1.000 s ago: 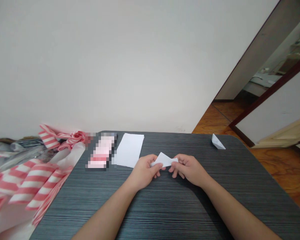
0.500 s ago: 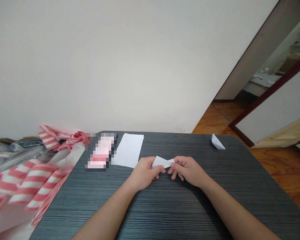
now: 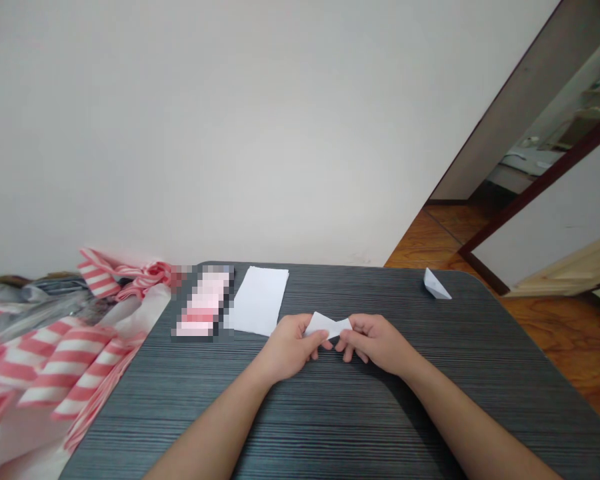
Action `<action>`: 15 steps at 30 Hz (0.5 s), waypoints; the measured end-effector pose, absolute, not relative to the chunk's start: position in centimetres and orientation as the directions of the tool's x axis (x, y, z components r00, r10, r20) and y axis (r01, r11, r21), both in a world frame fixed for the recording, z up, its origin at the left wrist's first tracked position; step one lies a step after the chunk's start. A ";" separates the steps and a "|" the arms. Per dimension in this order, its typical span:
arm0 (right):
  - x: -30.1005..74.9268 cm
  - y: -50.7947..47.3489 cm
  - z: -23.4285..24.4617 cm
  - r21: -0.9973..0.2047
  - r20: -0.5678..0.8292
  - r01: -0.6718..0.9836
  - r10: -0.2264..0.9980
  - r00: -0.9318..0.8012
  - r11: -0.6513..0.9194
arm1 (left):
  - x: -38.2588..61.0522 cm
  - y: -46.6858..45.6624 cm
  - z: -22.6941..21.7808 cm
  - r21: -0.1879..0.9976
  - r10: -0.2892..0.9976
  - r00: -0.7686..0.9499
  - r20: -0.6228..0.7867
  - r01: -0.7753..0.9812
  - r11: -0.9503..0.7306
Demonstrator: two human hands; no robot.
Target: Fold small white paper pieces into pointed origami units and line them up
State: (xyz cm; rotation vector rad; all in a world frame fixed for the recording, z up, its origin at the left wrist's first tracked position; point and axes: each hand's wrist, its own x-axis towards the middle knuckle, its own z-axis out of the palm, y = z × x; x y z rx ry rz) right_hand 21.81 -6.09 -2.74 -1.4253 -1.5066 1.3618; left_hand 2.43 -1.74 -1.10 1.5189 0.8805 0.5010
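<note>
Both my hands pinch a small folded white paper [image 3: 329, 326] just above the dark striped table [image 3: 330, 413]. My left hand [image 3: 290, 347] grips its left end with closed fingers. My right hand [image 3: 375, 343] grips its right end, fingers curled and pressed together. The two hands nearly touch under the paper. A stack of flat white sheets [image 3: 259, 300] lies just beyond my left hand. A finished folded paper boat [image 3: 435, 285] sits at the table's far right corner.
A blurred pink-and-white object [image 3: 203, 303] lies left of the sheets. Red-and-white striped fabric and plastic bags [image 3: 55, 353] pile up off the table's left edge. A white wall stands behind; wooden floor and a doorway [image 3: 545, 200] are to the right.
My hands have drawn closer together, and the paper between them has become narrower and pinched in at the middle. The rest is unchanged.
</note>
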 end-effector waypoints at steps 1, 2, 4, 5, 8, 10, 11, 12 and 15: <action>21.8 -6.1 -2.7 -0.947 -0.195 0.292 0.960 -0.201 -0.131 | 2.4 -1.7 -1.1 0.971 0.765 0.618 -0.179 0.236 0.037; 21.8 -6.1 -2.7 -0.945 -0.198 0.300 0.960 -0.199 -0.133 | 2.4 -1.8 -1.1 0.971 0.763 0.622 -0.177 0.235 0.034; 21.8 -6.2 -2.6 -0.939 -0.204 0.314 0.960 -0.191 -0.137 | 2.5 -1.8 -1.1 0.972 0.763 0.622 -0.175 0.234 0.033; 21.8 -6.2 -2.6 -0.938 -0.207 0.318 0.960 -0.190 -0.139 | 2.5 -1.8 -1.1 0.972 0.763 0.622 -0.175 0.233 0.033; 21.7 -6.1 -2.7 -0.942 -0.207 0.302 0.960 -0.187 -0.144 | 2.5 -1.8 -1.1 0.974 0.764 0.623 -0.166 0.227 0.027; 21.6 -6.1 -2.7 -0.952 -0.199 0.272 0.960 -0.196 -0.141 | 2.5 -1.8 -1.0 0.975 0.763 0.627 -0.157 0.224 0.017; 21.5 -6.1 -2.7 -0.956 -0.194 0.259 0.960 -0.204 -0.138 | 2.5 -1.8 -1.0 0.975 0.761 0.631 -0.153 0.223 0.011; 21.5 -6.1 -2.7 -0.959 -0.190 0.249 0.959 -0.212 -0.135 | 2.6 -1.8 -0.9 0.975 0.758 0.635 -0.150 0.221 0.008; 21.4 -6.1 -2.7 -0.957 -0.191 0.259 0.955 -0.225 -0.131 | 2.6 -1.9 -1.0 0.978 0.749 0.648 -0.139 0.207 0.003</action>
